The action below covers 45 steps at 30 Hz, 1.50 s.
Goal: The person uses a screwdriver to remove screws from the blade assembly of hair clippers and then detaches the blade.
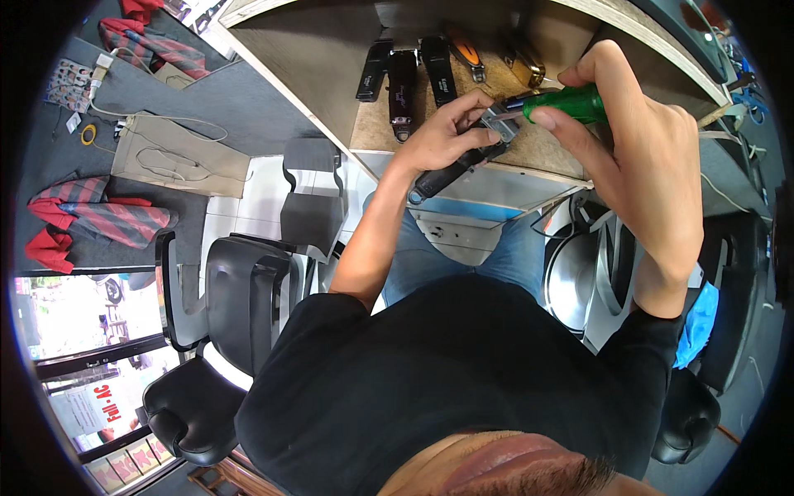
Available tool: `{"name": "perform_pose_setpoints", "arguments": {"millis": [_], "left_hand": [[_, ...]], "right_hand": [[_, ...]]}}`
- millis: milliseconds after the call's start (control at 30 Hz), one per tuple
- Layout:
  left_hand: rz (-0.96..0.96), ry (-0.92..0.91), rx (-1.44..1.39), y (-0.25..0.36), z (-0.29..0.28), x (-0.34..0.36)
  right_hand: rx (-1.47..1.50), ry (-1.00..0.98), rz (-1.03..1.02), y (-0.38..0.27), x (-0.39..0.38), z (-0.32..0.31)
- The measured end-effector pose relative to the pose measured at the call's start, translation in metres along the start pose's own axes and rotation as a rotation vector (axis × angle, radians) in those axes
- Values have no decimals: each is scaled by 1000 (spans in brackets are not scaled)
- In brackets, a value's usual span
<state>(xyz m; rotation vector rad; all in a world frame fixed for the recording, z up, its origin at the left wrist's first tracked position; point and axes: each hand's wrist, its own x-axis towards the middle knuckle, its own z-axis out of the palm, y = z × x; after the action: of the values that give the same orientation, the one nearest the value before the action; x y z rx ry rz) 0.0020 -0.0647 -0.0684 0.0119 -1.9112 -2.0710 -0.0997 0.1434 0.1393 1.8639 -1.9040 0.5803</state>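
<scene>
My left hand grips a black hair clipper by its head end, holding it over the front edge of a wooden counter. My right hand is closed around a screwdriver with a green handle. The screwdriver tip meets the clipper's metal blade head. Both forearms reach up from my black shirt toward the counter.
Several more clippers lie in a row on the counter behind my hands. A black barber chair stands at the left, another chair base at the right. Striped cloths and a paper bag lie on the grey floor.
</scene>
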Motion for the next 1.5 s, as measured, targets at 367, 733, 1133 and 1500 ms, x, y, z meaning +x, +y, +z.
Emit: {"name": "perform_pose_setpoints", "arguments": {"millis": [367,733,1133,1500], "left_hand": [[-55,38,-5,7,2,-3],[7,27,38,21,9,-3],[-37,27,41,25,10,-4],[9,18,116,18,7,-2]], "right_hand": [[175,-23,192,-6,0,-2],[555,365,465,31,-66,22],[472,318,353,36,-62,30],[355,131,152,25,-40,4]]}}
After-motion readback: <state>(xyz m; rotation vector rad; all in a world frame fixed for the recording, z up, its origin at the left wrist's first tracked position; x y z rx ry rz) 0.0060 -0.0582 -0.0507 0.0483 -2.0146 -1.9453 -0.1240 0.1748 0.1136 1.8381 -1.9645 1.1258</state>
